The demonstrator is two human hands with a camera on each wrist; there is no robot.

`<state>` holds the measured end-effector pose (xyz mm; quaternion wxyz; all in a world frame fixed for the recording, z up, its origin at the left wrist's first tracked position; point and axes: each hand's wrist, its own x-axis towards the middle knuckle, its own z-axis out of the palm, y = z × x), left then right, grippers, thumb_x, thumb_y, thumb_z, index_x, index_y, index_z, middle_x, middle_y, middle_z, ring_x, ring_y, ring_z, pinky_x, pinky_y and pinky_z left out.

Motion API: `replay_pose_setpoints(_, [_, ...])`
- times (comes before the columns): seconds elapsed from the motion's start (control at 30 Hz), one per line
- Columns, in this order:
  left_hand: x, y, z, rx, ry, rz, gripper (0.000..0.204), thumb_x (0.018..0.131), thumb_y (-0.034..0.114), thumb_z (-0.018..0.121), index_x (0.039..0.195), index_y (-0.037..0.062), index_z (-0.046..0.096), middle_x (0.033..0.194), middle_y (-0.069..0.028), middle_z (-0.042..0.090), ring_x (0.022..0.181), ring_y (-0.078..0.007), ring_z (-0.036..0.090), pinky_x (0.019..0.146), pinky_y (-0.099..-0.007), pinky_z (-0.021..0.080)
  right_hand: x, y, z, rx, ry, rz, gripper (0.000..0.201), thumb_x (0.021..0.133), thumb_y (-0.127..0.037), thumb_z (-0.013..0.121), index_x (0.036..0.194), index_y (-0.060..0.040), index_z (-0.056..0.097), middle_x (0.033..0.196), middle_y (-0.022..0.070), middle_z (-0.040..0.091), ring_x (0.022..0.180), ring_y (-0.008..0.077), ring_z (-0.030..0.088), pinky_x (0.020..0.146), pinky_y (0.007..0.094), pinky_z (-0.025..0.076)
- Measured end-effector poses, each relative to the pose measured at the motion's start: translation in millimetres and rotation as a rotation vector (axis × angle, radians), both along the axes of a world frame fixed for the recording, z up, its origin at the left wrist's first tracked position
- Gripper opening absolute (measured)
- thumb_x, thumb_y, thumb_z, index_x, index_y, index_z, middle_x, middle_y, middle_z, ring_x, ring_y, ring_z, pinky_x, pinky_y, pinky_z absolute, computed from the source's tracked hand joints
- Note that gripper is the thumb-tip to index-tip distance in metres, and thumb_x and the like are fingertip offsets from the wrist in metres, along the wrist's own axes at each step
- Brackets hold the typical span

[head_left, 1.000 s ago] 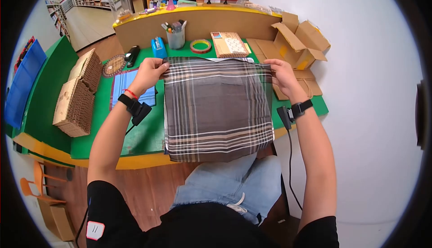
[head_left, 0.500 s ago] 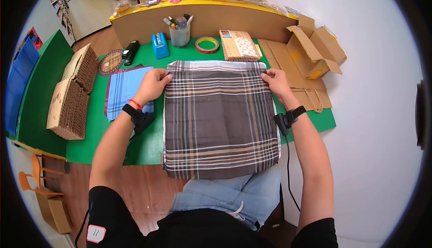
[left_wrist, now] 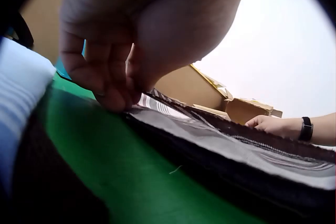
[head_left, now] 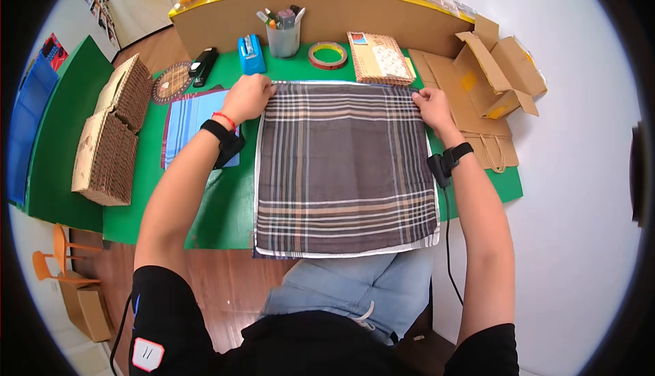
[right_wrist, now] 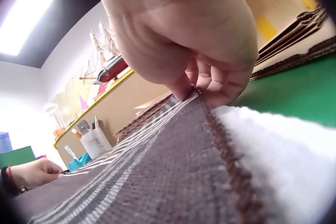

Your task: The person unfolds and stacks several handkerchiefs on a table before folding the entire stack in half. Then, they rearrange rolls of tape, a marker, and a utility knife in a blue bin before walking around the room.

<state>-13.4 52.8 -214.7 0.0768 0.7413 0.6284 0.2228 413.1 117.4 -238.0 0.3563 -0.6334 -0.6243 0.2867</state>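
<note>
Corners of square, brown plaid cloth (head_left: 348,164) on the green table (head_left: 218,219) are pinched by left hand (head_left: 247,96) and right hand (head_left: 433,108). "11" is inked on a white sticker (head_left: 148,354); white fabric (right_wrist: 283,155) beneath is mostly hidden.

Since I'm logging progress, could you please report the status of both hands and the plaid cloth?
Left hand pinching far-left corner, right hand far-right corner. Brown plaid cloth spread out, white cloth showing beneath. No object lying on top.

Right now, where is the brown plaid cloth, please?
In the head view, the brown plaid cloth lies near centre, right of the blue cloth, its far corners pinched by the left hand and right hand.
</note>
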Motion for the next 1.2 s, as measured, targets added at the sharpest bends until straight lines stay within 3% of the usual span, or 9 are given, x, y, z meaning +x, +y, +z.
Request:
replay_pose_setpoints(0.2, [2.5,-2.4,5.7,-0.062,0.066,0.024,0.025,0.092,0.022,0.067,0.090,-0.0021,0.071,0.081,-0.0266,0.069,0.081,-0.0434,0.068,0.075,-0.0489,0.053,2.3,3.4,-2.4,0.140,-0.273,0.020,0.021,0.086,-0.019,0.076,0.082,0.0016,0.070,0.069,0.0118,0.070,0.067,0.0245,0.069,0.067,0.0390,0.053])
replay_pose_setpoints(0.27, [8.1,-11.2,14.7,-0.104,0.114,0.077,0.027,0.089,0.024,0.070,0.101,-0.0004,0.070,0.088,-0.0237,0.070,0.084,-0.0420,0.068,0.075,-0.0482,0.054,-2.6,-0.9,5.3,0.017,-0.245,0.001,0.028,0.082,-0.020,0.078,0.097,0.0020,0.069,0.093,0.0190,0.072,0.088,0.0307,0.070,0.080,0.0416,0.054])
replay_pose_setpoints(0.4, [57.9,-63.6,63.9,0.053,0.277,-0.053,0.051,0.084,0.028,0.076,0.124,0.0018,0.059,0.114,-0.0202,0.064,0.108,-0.0375,0.063,0.089,-0.0425,0.053,-27.2,-39.3,34.0,0.391,-0.472,0.165,0.069,0.082,-0.029,0.079,0.135,0.0046,0.050,0.144,0.0291,0.046,0.132,0.0399,0.046,0.109,0.0475,0.039])
replay_pose_setpoints(0.47, [88.9,-75.3,61.8,-0.019,0.167,-0.365,0.069,0.080,0.037,0.080,0.133,0.0011,0.055,0.131,-0.0234,0.058,0.126,-0.0387,0.055,0.102,-0.0477,0.047,-57.5,-64.7,48.1,0.292,-0.554,0.602,0.090,0.081,-0.046,0.078,0.149,0.0004,0.040,0.152,0.0304,0.037,0.143,0.0444,0.034,0.116,0.0518,0.033])
replay_pose_setpoints(0.57, [124.6,-70.3,39.4,-0.081,0.302,-0.444,0.108,0.067,0.055,0.086,0.150,0.0026,0.040,0.154,-0.0247,0.039,0.144,-0.0434,0.036,0.112,-0.0616,0.035,-85.8,-85.0,62.7,-0.226,-0.875,0.692,0.130,0.069,-0.067,0.081,0.162,-0.0095,0.010,0.165,0.0301,0.008,0.151,0.0517,0.007,0.123,0.0540,0.018])
replay_pose_setpoints(0.63, [133.8,-61.2,33.0,-0.430,0.452,-0.452,0.145,0.049,0.069,0.089,0.159,0.0051,0.021,0.166,-0.0239,0.015,0.152,-0.0476,0.015,0.113,-0.0731,0.022,-81.1,-81.4,56.4,-0.319,-0.963,0.661,0.140,0.060,-0.072,0.083,0.163,-0.0159,0.006,0.167,0.0257,0.002,0.152,0.0494,0.004,0.121,0.0594,0.016])
replay_pose_setpoints(0.93, [157.6,-51.1,29.9,-0.637,0.603,-0.345,0.173,0.033,0.075,0.091,0.161,0.0202,-0.011,0.167,-0.0181,-0.016,0.152,-0.0503,-0.009,0.104,-0.0846,0.016,-77.5,-77.9,45.4,-0.381,-0.974,0.587,0.154,0.049,-0.076,0.086,0.163,-0.0239,-0.005,0.168,0.0193,-0.009,0.153,0.0458,-0.008,0.118,0.0684,0.005])
replay_pose_setpoints(1.13, [148.8,-55.4,27.4,-0.568,0.539,-0.340,0.171,0.034,0.076,0.090,0.162,0.0213,-0.007,0.168,-0.0186,-0.013,0.152,-0.0497,-0.007,0.106,-0.0837,0.013,-77.6,-131.2,63.6,-0.045,-0.947,0.587,0.148,0.050,-0.067,0.090,0.163,-0.0189,0.007,0.168,0.0236,0.002,0.154,0.0466,0.001,0.120,0.0640,0.010])
replay_pose_setpoints(1.2, [138.6,-60.7,24.8,-0.499,0.478,-0.399,0.166,0.035,0.077,0.089,0.163,0.0205,0.000,0.168,-0.0204,-0.005,0.152,-0.0505,-0.004,0.109,-0.0807,0.011,-73.4,-156.6,74.0,-0.311,-0.865,0.658,0.146,0.051,-0.064,0.091,0.163,-0.0206,0.008,0.168,0.0241,0.002,0.154,0.0473,0.000,0.120,0.0644,0.012])
